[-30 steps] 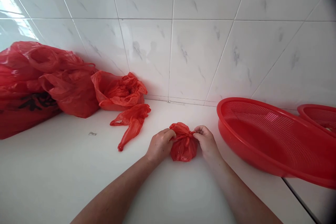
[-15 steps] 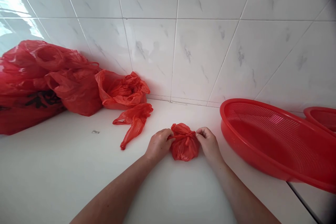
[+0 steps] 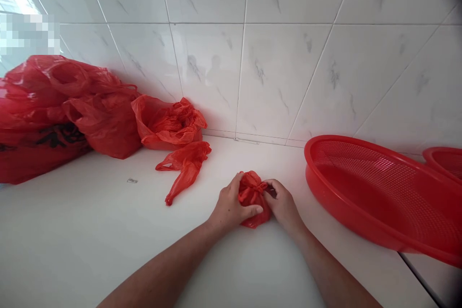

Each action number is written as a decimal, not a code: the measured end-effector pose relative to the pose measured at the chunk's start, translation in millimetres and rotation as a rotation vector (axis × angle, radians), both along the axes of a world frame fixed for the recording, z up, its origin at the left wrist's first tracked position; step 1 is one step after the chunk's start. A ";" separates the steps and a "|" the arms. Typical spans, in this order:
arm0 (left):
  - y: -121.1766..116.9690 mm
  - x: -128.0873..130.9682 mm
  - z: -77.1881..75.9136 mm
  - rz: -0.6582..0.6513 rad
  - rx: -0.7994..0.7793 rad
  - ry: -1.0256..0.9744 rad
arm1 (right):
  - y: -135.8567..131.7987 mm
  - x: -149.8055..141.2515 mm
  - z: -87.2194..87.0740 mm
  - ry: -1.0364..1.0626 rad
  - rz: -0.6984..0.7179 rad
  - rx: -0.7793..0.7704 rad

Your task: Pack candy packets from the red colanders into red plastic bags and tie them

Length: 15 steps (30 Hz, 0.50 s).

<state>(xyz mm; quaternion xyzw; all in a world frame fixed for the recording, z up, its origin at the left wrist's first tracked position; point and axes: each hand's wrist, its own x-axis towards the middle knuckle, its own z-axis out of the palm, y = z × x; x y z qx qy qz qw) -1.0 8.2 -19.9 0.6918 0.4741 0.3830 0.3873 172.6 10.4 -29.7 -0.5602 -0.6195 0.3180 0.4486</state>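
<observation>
Red on bundle (image 3: 253,197) at five o'clock, basket (image 3: 364,192) at four; black-marked red on bag (image 3: 32,149) at nine; grey-streaked white on tiles (image 3: 285,67), twelve.

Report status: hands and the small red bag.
Left hand cupping small red bag. Right hand at its knot. Large red basket to the right, touching neither hand.
</observation>
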 end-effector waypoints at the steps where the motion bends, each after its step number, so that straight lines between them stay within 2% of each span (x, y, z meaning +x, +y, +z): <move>1: -0.5 0.5 -1.7 -0.014 0.019 0.022 | -0.6 -0.1 0.4 -0.017 0.012 0.005; 7: 2.6 -1.9 -9.8 -0.050 0.106 0.137 | -0.9 -1.6 -0.9 -0.095 0.037 0.042; 11: 5.6 -2.8 -10.1 -0.053 0.129 0.194 | -0.2 -1.8 -3.2 -0.148 0.056 0.095; 13: 6.3 -3.2 -6.9 -0.060 0.127 0.172 | -0.4 -2.0 -3.6 -0.160 0.061 0.114; 15: 6.6 -4.0 -2.2 -0.010 0.105 0.096 | -0.9 -2.7 -3.3 -0.158 0.063 0.121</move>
